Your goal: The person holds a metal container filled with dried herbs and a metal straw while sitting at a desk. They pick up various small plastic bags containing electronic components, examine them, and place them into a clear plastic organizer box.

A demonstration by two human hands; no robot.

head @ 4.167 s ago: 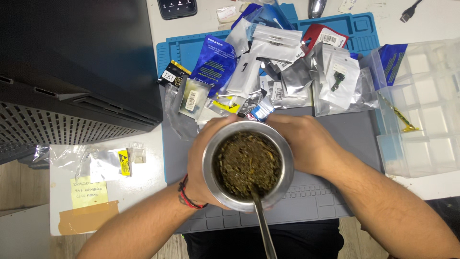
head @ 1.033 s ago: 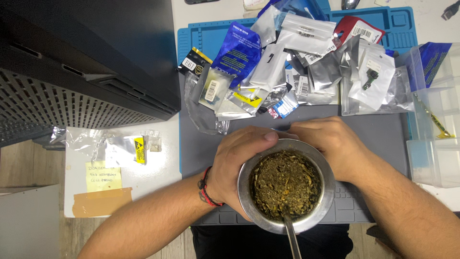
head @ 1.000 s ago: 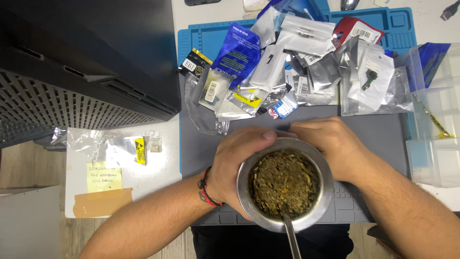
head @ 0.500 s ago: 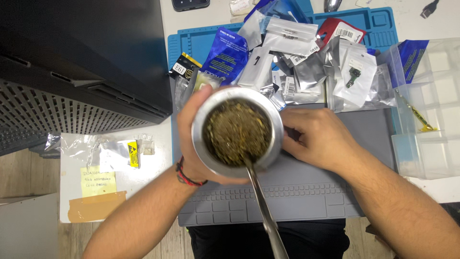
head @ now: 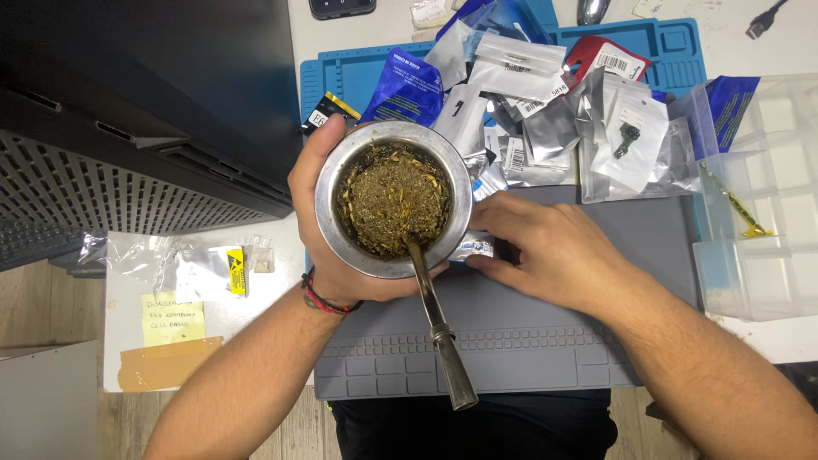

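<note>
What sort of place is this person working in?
Probably an electronics repair bench: a grey silicone work mat, a heap of small silver antistatic parts bags and a clear plastic compartment box sit beside a black computer case.

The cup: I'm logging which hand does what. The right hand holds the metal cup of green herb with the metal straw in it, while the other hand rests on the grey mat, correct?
Not quite: the head view shows the left hand holding the cup, metal straw in it. The right hand is the one on the grey mat, fingertips at a small packet.
</note>
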